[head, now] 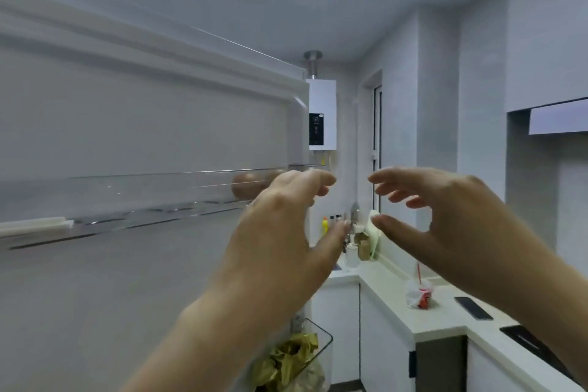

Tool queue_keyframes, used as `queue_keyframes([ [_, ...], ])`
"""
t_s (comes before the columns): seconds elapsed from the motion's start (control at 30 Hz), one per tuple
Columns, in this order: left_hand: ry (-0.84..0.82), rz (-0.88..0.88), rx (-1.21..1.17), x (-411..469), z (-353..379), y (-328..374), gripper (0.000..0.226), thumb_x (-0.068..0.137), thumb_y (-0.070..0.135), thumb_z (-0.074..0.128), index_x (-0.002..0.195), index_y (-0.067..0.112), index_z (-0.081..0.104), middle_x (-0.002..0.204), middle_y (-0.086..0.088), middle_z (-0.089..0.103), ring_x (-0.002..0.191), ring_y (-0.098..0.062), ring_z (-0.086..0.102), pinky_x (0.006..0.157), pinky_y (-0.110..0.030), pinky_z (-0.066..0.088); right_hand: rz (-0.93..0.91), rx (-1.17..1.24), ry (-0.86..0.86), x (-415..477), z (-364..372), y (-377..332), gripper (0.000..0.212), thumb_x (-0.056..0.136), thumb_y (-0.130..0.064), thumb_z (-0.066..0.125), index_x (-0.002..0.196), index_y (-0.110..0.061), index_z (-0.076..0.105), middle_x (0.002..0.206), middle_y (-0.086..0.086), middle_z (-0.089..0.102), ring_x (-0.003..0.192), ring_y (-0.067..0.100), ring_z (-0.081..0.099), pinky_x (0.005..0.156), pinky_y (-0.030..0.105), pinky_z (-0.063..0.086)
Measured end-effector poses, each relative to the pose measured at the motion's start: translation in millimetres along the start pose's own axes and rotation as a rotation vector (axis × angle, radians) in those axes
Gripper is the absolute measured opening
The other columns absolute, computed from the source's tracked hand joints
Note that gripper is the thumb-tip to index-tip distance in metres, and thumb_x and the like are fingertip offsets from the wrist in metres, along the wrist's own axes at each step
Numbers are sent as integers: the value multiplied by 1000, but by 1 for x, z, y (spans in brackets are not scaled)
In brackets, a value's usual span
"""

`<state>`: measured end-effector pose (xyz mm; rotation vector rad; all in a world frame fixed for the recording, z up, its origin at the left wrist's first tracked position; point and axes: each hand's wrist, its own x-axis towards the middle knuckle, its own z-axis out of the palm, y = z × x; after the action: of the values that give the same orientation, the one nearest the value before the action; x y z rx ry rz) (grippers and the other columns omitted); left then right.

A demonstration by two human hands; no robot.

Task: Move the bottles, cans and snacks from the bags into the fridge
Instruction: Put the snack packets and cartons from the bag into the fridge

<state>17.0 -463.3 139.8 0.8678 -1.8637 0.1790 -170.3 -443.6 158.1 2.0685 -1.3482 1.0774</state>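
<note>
Filling the left half of the view, the open fridge door [127, 124] shows its pale inner side, blurred. To the right of the fridge door a light kitchen counter [445, 321] runs along the wall over white cabinets. Both forearms rise from the bottom edge: the left hand [286, 232] is lifted in front of the fridge door's outer edge, and the right hand [445, 219] is just right of it, the two palms facing each other and apart. The fingers of each are loosely spread and slightly bent, and neither hand holds or touches anything. Past the fridge door's far edge a white wall-mounted water heater [322, 114] hangs with a dark panel on its front. A clear shelf [143, 188] crosses the fridge door at about the height of the hands. Lower on the fridge door, a clear bin [327, 339] holds crumpled yellowish packets [292, 356] — what they are cannot be told. On the counter, well right of the fridge door, stand a drink cup in a thin plastic bag [419, 294] with a red straw and, further right, a dark phone [473, 308] lying flat. At the shelf's outer end sit brown eggs [246, 186] — partly behind the left hand. A small yellow bottle [325, 225] stands on the far counter, just beyond the fridge door's edge.
</note>
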Motion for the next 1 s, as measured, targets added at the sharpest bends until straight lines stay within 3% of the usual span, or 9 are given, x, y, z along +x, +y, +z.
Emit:
queue_keyframes([
  [0.1, -55, 32, -89, 4, 30, 5, 41, 84, 35, 67, 122, 35, 55, 112, 23, 55, 103, 3, 54, 91, -28, 51, 103, -80, -12, -25, -11, 17, 55, 74, -49, 59, 125, -30, 60, 101, -21, 65, 85, -6, 58, 82, 26, 55],
  [0.2, -108, 60, -168, 9, 61, 18, 41, 85, 36, 65, 124, 37, 53, 113, 26, 54, 102, 4, 54, 91, -27, 51, 185, -173, -43, -46, -29, 40, 57, 75, -49, 59, 128, -27, 58, 108, -14, 68, 89, -4, 60, 84, 23, 54],
  [0.33, -195, 117, -262, 20, 102, 50, 46, 86, 39, 63, 130, 36, 50, 117, 24, 52, 104, 4, 53, 93, -24, 49, 291, -279, -53, -73, -65, 71, 51, 81, -42, 67, 128, -28, 57, 110, -15, 67, 94, -1, 61, 86, 24, 53],
  [0.67, -310, 199, -531, 32, 208, 166, 46, 86, 39, 63, 129, 36, 48, 113, 25, 51, 101, 4, 52, 90, -19, 49, 467, -442, -57, -145, -148, 155, 42, 83, -43, 65, 123, -35, 58, 106, -22, 63, 96, -3, 58, 87, 25, 50],
  [1.0, -458, 250, -722, 22, 324, 284, 41, 87, 35, 64, 126, 36, 50, 114, 23, 54, 101, 5, 53, 88, -16, 47, 775, -520, -65, -243, -220, 255, 38, 86, -39, 64, 123, -31, 58, 107, -20, 62, 96, -2, 57, 91, 26, 49],
])
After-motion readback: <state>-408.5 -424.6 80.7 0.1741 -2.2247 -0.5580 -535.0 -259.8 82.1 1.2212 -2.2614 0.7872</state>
